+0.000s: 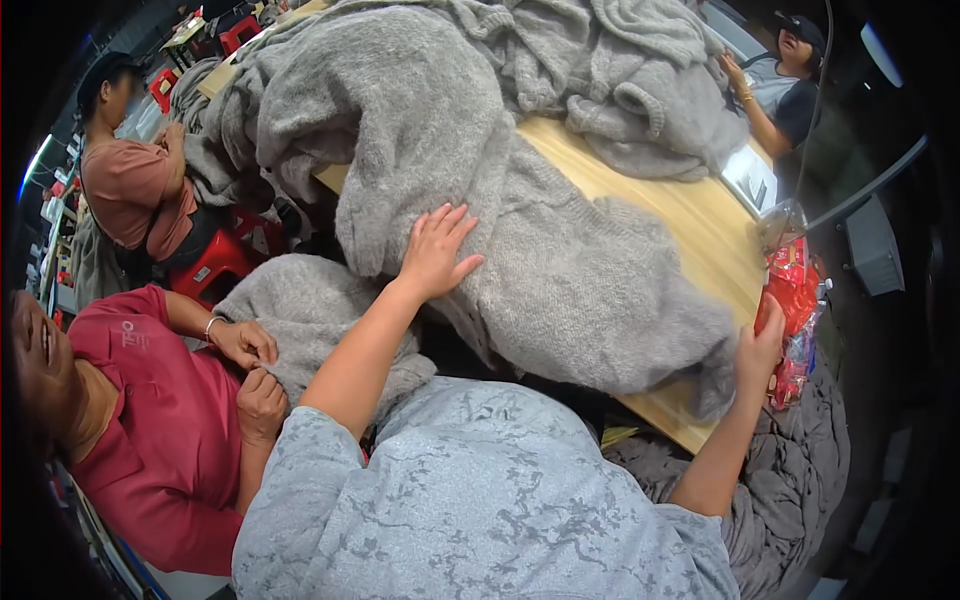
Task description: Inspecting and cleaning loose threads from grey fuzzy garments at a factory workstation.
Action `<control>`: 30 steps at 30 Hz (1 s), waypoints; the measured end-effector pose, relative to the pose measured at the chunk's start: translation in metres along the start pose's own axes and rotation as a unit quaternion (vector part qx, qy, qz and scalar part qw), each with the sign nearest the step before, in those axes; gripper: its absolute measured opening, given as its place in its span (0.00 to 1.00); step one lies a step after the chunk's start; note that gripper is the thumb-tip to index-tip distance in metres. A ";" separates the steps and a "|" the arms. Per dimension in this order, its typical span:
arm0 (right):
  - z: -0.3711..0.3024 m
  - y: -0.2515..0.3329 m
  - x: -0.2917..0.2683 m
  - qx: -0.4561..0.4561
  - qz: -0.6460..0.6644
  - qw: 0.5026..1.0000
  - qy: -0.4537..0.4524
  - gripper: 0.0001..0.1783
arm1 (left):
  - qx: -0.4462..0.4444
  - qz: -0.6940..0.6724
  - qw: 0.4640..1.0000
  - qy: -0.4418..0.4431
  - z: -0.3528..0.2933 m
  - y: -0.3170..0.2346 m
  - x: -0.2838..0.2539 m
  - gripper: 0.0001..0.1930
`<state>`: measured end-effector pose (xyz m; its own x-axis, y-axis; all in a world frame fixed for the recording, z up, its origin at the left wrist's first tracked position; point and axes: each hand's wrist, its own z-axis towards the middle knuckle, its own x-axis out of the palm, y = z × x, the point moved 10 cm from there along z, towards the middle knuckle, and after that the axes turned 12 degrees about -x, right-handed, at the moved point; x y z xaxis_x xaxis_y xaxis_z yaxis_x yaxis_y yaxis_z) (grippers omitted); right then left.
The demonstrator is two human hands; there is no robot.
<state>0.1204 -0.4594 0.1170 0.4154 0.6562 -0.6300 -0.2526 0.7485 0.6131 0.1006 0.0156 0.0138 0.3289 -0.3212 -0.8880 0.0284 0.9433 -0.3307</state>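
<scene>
A fuzzy grey knit garment [590, 270] lies spread across the table in front of me. My left hand [437, 252] rests flat on it with fingers spread. At the table's right edge, my right hand [762, 345] is beside the garment's blurred right end, close to a red plastic package [792, 290]. The fingers of that hand are partly hidden, so its grip does not show clearly. The garment's upper part bunches into thick folds toward the far side.
More grey knitwear [640, 90] is heaped on the wooden table [690, 225]. At my left, a person in a red shirt [160, 420] handles grey knit cloth [300, 290]. Others sit at far left and far right. A red stool [215, 265] and dark cloth [790, 490] flank the table.
</scene>
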 end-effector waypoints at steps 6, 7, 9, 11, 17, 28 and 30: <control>-0.065 0.169 0.133 -0.299 0.054 0.905 0.298 0.31 | -0.017 -0.024 1.000 -0.007 0.012 0.003 0.005 0.17; -0.084 0.185 0.151 -0.342 -0.011 0.887 0.310 0.30 | -0.020 -0.022 1.000 -0.008 0.015 0.000 0.002 0.17; -0.097 0.199 0.172 -0.398 -0.068 0.860 0.312 0.29 | -0.013 0.045 0.999 -0.010 0.022 -0.009 -0.004 0.10; -0.096 0.162 0.202 -0.290 -0.103 0.846 0.436 0.25 | -0.072 -0.024 0.996 -0.055 0.034 -0.003 -0.029 0.08; 0.013 0.055 0.126 -0.082 0.115 0.969 0.203 0.19 | -0.125 -0.317 0.924 -0.173 0.107 0.028 -0.118 0.07; 0.096 -0.023 0.076 0.091 0.410 0.907 -0.035 0.19 | 0.062 -0.318 0.911 -0.254 0.181 -0.121 -0.144 0.18; 0.080 0.025 0.029 -0.084 0.086 0.980 -0.158 0.17 | 0.192 -0.291 0.928 -0.132 0.134 -0.177 -0.112 0.21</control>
<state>0.1964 -0.4293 0.1521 0.5979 0.7309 -0.3291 -0.4708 0.6526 0.5937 0.1857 -0.1045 0.2145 0.3703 -0.8020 -0.4687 0.5918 0.5926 -0.5465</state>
